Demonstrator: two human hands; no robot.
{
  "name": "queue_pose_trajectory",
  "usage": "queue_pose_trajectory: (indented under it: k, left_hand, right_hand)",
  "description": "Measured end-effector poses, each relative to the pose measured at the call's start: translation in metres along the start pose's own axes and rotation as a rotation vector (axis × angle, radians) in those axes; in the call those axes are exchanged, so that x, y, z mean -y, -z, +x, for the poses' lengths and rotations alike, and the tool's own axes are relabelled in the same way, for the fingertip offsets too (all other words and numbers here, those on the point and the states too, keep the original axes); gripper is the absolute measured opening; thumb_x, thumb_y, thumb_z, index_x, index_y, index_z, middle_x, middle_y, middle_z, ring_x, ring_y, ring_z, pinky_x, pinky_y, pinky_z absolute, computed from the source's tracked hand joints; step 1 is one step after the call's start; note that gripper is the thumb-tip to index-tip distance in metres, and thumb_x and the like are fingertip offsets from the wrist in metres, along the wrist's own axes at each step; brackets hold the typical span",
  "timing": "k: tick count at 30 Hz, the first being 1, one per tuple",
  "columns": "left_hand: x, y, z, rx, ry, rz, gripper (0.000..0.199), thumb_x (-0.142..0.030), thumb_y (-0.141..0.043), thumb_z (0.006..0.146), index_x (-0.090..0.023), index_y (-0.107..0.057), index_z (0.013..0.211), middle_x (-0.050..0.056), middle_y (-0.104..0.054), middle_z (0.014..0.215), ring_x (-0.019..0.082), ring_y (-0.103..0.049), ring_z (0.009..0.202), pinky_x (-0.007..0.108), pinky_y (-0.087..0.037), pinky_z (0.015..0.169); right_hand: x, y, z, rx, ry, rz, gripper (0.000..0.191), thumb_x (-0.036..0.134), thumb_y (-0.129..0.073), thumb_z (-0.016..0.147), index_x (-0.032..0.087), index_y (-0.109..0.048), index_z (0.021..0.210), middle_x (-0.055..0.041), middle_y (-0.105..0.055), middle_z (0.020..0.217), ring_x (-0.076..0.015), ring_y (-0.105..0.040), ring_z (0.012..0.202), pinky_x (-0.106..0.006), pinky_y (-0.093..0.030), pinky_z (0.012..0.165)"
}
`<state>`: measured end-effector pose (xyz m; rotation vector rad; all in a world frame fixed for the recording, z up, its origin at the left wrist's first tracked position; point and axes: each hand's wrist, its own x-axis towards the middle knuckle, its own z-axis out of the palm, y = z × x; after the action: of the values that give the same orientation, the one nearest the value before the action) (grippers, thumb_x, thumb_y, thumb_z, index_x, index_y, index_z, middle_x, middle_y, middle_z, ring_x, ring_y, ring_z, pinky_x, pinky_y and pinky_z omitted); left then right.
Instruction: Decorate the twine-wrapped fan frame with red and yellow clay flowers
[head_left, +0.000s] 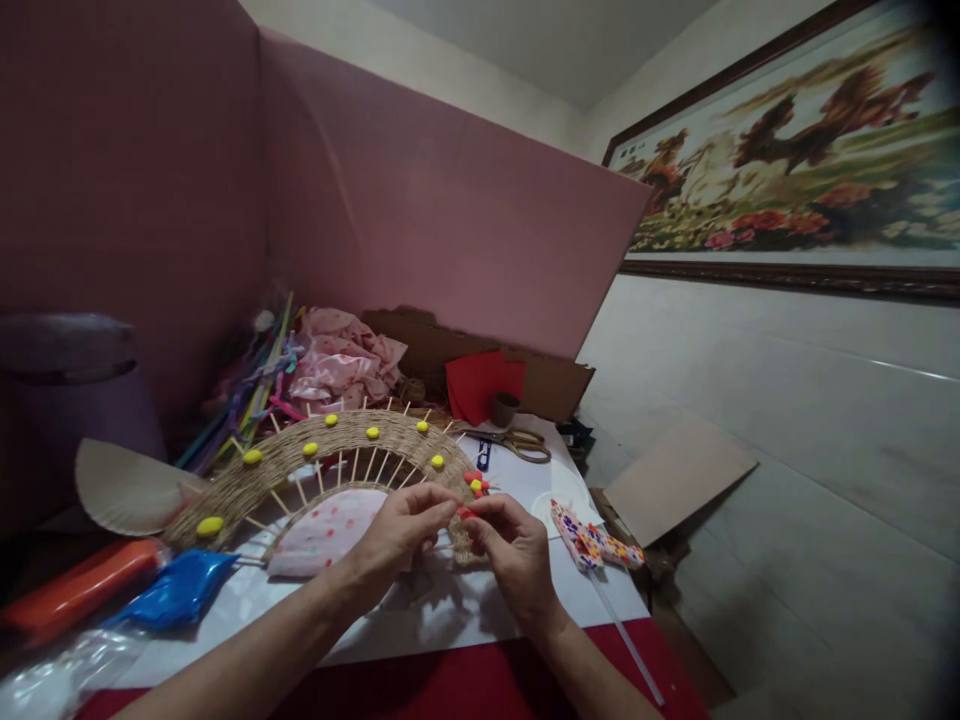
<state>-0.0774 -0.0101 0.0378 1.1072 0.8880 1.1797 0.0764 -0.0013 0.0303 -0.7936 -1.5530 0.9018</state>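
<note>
A fan-shaped piece (285, 455) of brown twine woven over thin wooden sticks lies on white paper. Several yellow clay dots (372, 432) are spread along its arc, and a red flower (475, 484) with a yellow centre sits near its right end. Its inner part is pink dotted cloth (330, 530). Over the right end, my left hand (409, 525) and my right hand (517, 550) meet with fingertips pinched together. Between them shows a small piece of red clay (466, 513), partly hidden by the fingers.
Left are an orange clay pack (86, 588), a blue clay pack (178, 590) and a pale paper fan (131, 487). Behind stand crumpled pink cloth (345, 355), red paper (480, 385) and scissors (525, 443). Patterned cloth (592, 540) lies right, by a clear stick (626, 640).
</note>
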Motion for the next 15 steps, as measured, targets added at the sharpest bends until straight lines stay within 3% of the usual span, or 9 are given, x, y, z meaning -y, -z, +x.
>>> queue_pose_trajectory:
  k: [5,15]
  left_hand:
    - [-0.0018,0.0001,-0.002,0.03,0.065,-0.066,0.03,-0.039,-0.075,0.06,-0.014,-0.059,0.064,-0.005,-0.049,0.051,0.005,-0.038,0.042,0.018,-0.023,0.042]
    - [0.001,0.0043,-0.0011,0.105,0.077,0.022,0.032,-0.042,-0.073,0.064,-0.011,-0.064,0.066,-0.004,-0.049,0.049,0.004,-0.034,0.041,0.019,-0.02,0.042]
  right_hand:
    - [-0.0005,0.0007,-0.0017,0.015,0.221,-0.166,0.002,0.02,-0.067,0.076,0.019,-0.065,0.074,-0.0006,-0.058,0.071,-0.0139,-0.054,0.068,-0.026,-0.046,0.063]
    - [0.0,0.0006,-0.0067,0.054,0.329,-0.297,0.007,0.014,-0.06,0.079,0.021,-0.062,0.081,-0.0024,-0.052,0.08,-0.0151,-0.052,0.072,-0.027,-0.045,0.063]
